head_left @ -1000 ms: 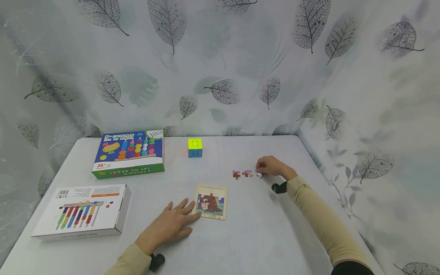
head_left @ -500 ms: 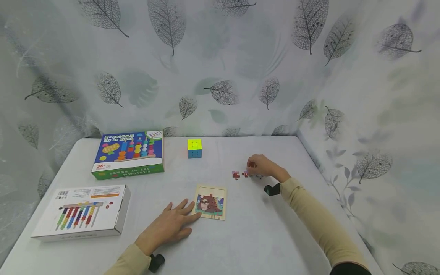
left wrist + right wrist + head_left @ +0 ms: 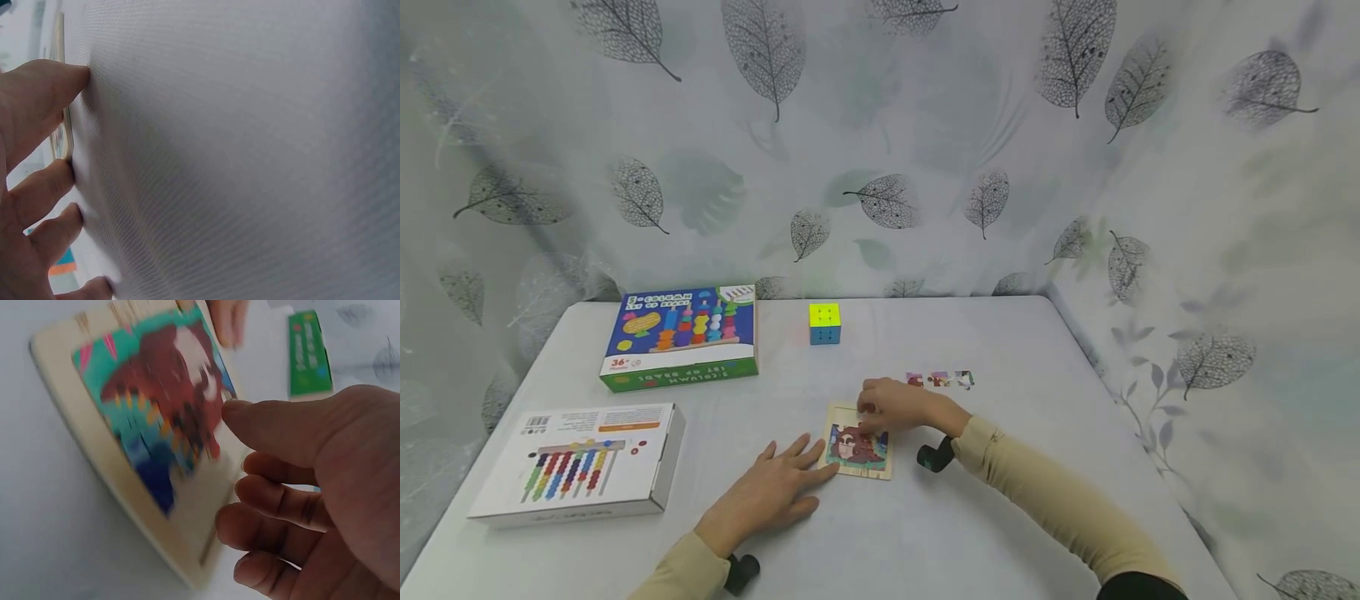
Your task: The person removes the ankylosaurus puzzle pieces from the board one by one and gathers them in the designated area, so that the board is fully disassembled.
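A small wooden puzzle board [image 3: 867, 476] lies on the white table, with a brown animal picture partly filling its frame. Bare wood shows along one side of the picture in the right wrist view. My left hand [image 3: 775, 490] rests flat with spread fingers, its fingertips touching the board's left edge. Over the board's upper right part hovers my right hand [image 3: 898, 405], fingers loosely bent. In the right wrist view a gap separates thumb and fingers, and nothing shows between them. Three loose puzzle pieces [image 3: 938, 379] lie in a row beyond this hand.
A blue and green bead-toy box [image 3: 681, 333] stands at the back left, with a white box [image 3: 580, 462] in front of it. A yellow and blue puzzle cube [image 3: 825, 323] sits near the back edge. Leaf-patterned cloth [image 3: 887, 200] hangs behind.
My right hand has left the row of loose pieces and moved left and nearer, to above the board. All three pieces show again. My left hand has stayed in place.
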`<state>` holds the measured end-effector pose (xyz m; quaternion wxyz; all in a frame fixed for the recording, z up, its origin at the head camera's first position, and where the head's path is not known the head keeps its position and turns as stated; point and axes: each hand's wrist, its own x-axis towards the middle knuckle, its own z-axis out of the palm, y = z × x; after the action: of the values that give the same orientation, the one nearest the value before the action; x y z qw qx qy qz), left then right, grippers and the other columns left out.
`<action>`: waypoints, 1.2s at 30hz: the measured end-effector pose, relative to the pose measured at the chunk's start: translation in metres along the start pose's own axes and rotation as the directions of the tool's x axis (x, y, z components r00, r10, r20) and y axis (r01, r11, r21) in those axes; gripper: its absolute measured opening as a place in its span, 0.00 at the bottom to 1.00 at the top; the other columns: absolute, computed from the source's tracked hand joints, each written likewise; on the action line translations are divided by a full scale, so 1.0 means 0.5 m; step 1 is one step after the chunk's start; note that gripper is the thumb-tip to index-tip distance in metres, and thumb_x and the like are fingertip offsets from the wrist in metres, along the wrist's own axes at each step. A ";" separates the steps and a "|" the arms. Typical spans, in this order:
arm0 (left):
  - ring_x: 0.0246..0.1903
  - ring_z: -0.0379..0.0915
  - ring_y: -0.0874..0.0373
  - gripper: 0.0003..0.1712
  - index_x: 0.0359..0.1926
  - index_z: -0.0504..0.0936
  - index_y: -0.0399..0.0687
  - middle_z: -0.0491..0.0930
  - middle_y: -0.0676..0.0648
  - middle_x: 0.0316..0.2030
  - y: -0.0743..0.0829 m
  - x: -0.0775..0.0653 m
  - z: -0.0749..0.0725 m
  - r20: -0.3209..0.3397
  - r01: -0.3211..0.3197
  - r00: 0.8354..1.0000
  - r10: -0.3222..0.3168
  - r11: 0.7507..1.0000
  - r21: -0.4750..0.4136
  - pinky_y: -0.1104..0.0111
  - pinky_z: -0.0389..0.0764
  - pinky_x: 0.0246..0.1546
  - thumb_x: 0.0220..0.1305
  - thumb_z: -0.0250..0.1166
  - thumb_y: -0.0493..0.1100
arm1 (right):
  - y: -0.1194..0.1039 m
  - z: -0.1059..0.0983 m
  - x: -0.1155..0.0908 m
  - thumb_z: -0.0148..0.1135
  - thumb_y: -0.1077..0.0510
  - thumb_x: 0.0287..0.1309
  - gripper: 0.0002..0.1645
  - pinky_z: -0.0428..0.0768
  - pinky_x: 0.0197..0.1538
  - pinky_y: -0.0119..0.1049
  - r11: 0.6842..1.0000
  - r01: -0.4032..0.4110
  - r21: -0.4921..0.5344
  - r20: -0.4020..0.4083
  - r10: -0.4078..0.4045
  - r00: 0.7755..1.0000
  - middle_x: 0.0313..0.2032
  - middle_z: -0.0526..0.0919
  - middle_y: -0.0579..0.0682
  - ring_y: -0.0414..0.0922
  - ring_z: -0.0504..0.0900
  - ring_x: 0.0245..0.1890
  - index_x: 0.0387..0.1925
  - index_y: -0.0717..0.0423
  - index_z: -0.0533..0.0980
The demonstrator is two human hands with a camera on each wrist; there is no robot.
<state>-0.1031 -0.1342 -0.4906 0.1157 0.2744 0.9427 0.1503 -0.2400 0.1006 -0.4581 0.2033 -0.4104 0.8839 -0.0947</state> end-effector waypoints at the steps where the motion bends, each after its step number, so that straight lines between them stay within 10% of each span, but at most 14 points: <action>1: 0.74 0.61 0.39 0.29 0.67 0.76 0.64 0.69 0.44 0.73 -0.001 0.001 0.001 -0.001 0.000 1.000 0.000 1.000 0.002 0.31 0.65 0.65 0.65 0.68 0.52 | -0.011 0.005 0.005 0.64 0.48 0.66 0.17 0.79 0.47 0.30 1.000 0.000 -0.008 0.019 0.000 1.000 0.42 0.80 0.46 0.38 0.74 0.39 0.50 0.53 0.82; 36: 0.73 0.62 0.37 0.28 0.66 0.77 0.62 0.69 0.43 0.72 -0.002 0.002 0.005 -0.015 -0.015 1.000 0.015 1.000 -0.008 0.29 0.66 0.63 0.65 0.67 0.51 | -0.061 0.045 0.035 0.69 0.48 0.62 0.16 0.72 0.39 0.25 0.995 -0.100 -0.008 0.078 0.100 0.992 0.36 0.72 0.43 0.37 0.71 0.35 0.44 0.53 0.78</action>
<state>-0.1036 -0.1340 -0.4933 0.1089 0.2800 0.9408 0.1573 -0.2195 0.0674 -0.4732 0.2413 -0.3695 0.8949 -0.0663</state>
